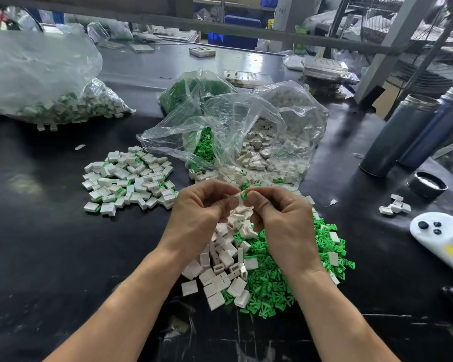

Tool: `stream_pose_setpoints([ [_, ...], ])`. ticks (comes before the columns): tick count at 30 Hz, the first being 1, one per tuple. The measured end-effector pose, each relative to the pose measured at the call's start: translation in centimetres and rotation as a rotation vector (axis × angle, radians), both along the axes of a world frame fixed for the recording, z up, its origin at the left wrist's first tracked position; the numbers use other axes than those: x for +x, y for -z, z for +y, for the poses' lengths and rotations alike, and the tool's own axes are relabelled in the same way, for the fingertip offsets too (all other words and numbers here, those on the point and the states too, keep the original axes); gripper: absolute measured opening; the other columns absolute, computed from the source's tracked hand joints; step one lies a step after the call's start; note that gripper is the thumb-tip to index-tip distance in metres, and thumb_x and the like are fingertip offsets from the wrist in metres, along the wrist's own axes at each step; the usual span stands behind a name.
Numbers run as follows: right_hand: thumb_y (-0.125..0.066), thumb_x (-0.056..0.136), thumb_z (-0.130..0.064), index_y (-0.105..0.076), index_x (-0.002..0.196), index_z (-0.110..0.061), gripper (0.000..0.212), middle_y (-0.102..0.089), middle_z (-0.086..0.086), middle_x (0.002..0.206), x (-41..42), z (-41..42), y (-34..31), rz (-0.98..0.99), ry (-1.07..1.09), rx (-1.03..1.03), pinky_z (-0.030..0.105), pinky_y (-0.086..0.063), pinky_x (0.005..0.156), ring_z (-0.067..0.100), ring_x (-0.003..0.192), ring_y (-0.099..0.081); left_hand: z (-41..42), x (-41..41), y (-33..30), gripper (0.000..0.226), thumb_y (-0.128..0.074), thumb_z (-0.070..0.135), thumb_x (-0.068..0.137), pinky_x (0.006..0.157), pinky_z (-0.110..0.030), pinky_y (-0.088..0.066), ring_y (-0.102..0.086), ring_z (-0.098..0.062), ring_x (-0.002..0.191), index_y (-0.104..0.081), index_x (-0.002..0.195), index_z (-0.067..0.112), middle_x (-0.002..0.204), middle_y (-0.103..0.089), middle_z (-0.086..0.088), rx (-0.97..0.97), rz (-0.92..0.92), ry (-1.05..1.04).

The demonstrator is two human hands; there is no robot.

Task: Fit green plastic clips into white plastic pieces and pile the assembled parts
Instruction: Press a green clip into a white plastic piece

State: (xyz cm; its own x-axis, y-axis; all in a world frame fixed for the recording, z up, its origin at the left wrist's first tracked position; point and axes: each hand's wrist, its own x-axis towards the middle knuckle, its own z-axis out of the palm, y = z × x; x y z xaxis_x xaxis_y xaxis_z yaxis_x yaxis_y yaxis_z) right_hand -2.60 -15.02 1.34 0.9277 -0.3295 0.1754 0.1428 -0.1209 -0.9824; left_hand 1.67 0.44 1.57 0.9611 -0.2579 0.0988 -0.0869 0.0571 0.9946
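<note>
My left hand [202,210] pinches a small white plastic piece [236,198] at its fingertips. My right hand [280,218] pinches a green clip [243,196] right against that piece, and the two parts touch. Both hands hover over a mixed heap on the black table: loose white pieces [220,267] on the left and loose green clips [277,283] on the right. A pile of assembled white-and-green parts [128,176] lies to the left of my hands.
An open clear bag [236,131] spilling white pieces and green clips lies just behind my hands. A big bag of assembled parts [50,82] sits far left. Two metal flasks [400,131], a black lid [428,184], a few white pieces [395,206] and a white handheld device [439,233] stand right.
</note>
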Motion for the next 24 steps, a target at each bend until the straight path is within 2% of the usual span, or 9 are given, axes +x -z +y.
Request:
stream_pose_setpoints([
  [2,-0.074,0.097,-0.023,-0.076,0.088,-0.019,0.010,-0.068,-0.003,0.066,0.1,-0.2,-0.1,0.025,0.027,-0.009,0.024,-0.047,0.052,0.011,0.057,-0.057,-0.2,-0.1,0.0,0.010,-0.075,0.004,0.090,0.071,-0.030,-0.057,-0.066,-0.013,0.076,-0.076,0.098,0.009,0.089,-0.076,-0.009,0.005,-0.006,0.023],
  [5,-0.064,0.101,-0.044,-0.072,0.084,-0.015,0.034,-0.063,-0.004,0.062,0.1,-0.1,-0.3,0.098,0.021,-0.020,0.025,-0.042,0.050,0.011,0.053,-0.052,-0.6,-0.3,0.0,0.009,-0.076,0.006,0.090,0.070,-0.025,-0.056,-0.067,-0.010,0.077,-0.076,0.098,0.009,0.090,-0.076,-0.008,0.010,-0.028,0.035],
  [7,-0.051,0.104,-0.055,-0.071,0.090,-0.016,0.046,-0.066,-0.002,0.065,0.0,0.2,-0.5,0.133,-0.013,0.006,0.023,-0.041,0.048,0.010,0.053,-0.054,-0.8,-0.4,0.1,0.008,-0.077,0.009,0.089,0.078,-0.024,-0.057,-0.071,-0.011,0.084,-0.076,0.096,0.013,0.091,-0.077,-0.004,0.019,-0.047,0.044],
  [9,-0.042,0.107,-0.057,-0.072,0.092,-0.019,0.051,-0.068,-0.001,0.069,-0.1,0.5,-0.7,0.124,-0.050,0.072,0.022,-0.043,0.046,0.010,0.053,-0.056,-1.0,-0.6,0.2,0.009,-0.079,0.012,0.088,0.091,-0.032,-0.057,-0.072,-0.016,0.095,-0.077,0.094,0.019,0.097,-0.076,-0.001,0.048,-0.067,0.050],
  [11,-0.035,0.108,-0.058,-0.075,0.082,-0.024,0.059,-0.066,0.000,0.066,-0.2,0.5,-0.8,0.124,-0.063,0.092,0.023,-0.043,0.046,0.011,0.053,-0.055,-1.2,-0.7,0.2,0.010,-0.080,0.014,0.087,0.095,-0.033,-0.056,-0.071,-0.014,0.102,-0.078,0.091,0.022,0.107,-0.073,0.005,0.048,-0.079,0.061],
  [14,-0.033,0.107,-0.062,-0.074,0.070,-0.030,0.063,-0.061,-0.001,0.059,-0.2,0.7,-0.7,0.149,-0.066,0.076,0.028,-0.042,0.047,0.016,0.054,-0.053,-1.4,-0.8,0.0,0.009,-0.080,0.015,0.086,0.091,-0.029,-0.057,-0.070,-0.016,0.105,-0.079,0.090,0.023,0.121,-0.068,0.009,0.011,-0.072,0.095],
  [19,-0.035,0.104,-0.055,-0.075,0.068,-0.035,0.057,-0.052,-0.010,0.049,0.1,1.1,-0.3,0.127,-0.066,0.050,0.020,-0.036,0.042,0.005,0.045,-0.048,-1.9,-1.3,0.1,0.007,-0.077,0.010,0.089,0.089,-0.042,-0.061,-0.073,-0.025,0.101,-0.076,0.095,0.012,0.120,-0.069,0.002,-0.017,-0.076,0.115],
  [21,-0.036,0.101,-0.055,-0.078,0.077,-0.041,0.051,-0.064,-0.012,0.056,0.3,1.3,-0.2,0.127,-0.045,0.060,0.018,-0.045,0.049,0.000,0.053,-0.060,-2.0,-1.4,0.1,0.008,-0.076,0.010,0.090,0.083,-0.040,-0.062,-0.074,-0.028,0.095,-0.074,0.097,0.008,0.118,-0.071,0.001,-0.026,-0.082,0.127],
  [24,-0.037,0.099,-0.057,-0.079,0.089,-0.044,0.045,-0.079,-0.007,0.084,0.6,1.3,0.4,0.128,-0.037,0.096,0.037,-0.059,0.073,0.012,0.085,-0.077,-2.1,-1.5,0.1,0.010,-0.076,0.012,0.090,0.081,-0.038,-0.062,-0.075,-0.027,0.095,-0.073,0.099,0.008,0.118,-0.071,0.001,-0.009,-0.100,0.132],
])
